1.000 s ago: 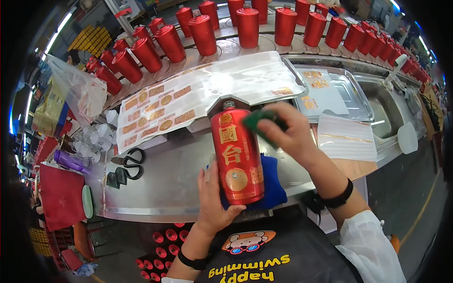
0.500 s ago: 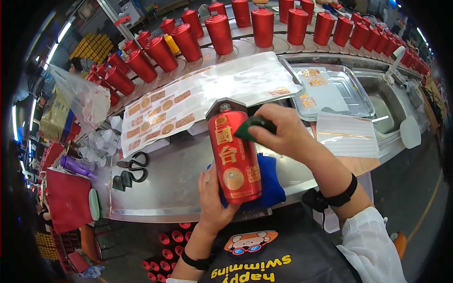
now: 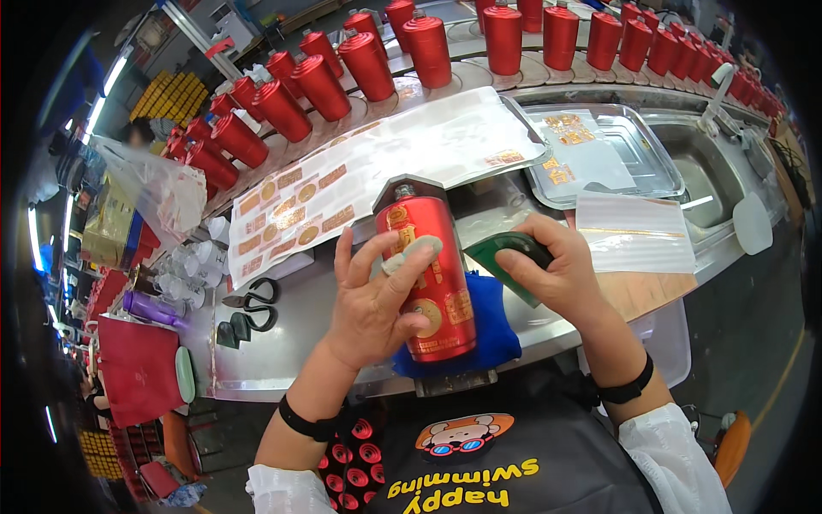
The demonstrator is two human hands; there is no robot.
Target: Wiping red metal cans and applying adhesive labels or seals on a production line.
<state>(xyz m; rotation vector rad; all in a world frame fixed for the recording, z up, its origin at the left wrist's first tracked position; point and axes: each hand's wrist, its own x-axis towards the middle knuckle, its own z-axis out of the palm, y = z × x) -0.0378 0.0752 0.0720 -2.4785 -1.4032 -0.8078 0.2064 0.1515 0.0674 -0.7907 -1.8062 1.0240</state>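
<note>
A red bottle point(image 3: 438, 231) with gold characters and a round gold emblem lies tilted on a blue cloth point(image 3: 497, 325). Its neck end rests at a grey angled bracket point(image 3: 384, 202). Over its left side is my left hand point(image 3: 364, 304), open with the fingers spread. A pale cover sits on the index fingertip, which lies against the gold lettering and hides part of it. To the right of the bottle, my right hand point(image 3: 565, 278) is closed around a dark green scraper point(image 3: 494, 254), its pointed corner close to the bottle but apart from it.
Behind lie a white sheet of gold stickers point(image 3: 325, 184) and a clear tray point(image 3: 664, 171) with more stickers. Black scissors point(image 3: 261, 300) rest at the left. Red bottles point(image 3: 426, 51) line the conveyor. A sink point(image 3: 706, 171) is at the right.
My left hand has left the bottle's lower side and come up over its front. My right hand has drawn the scraper off the bottle to the right.
</note>
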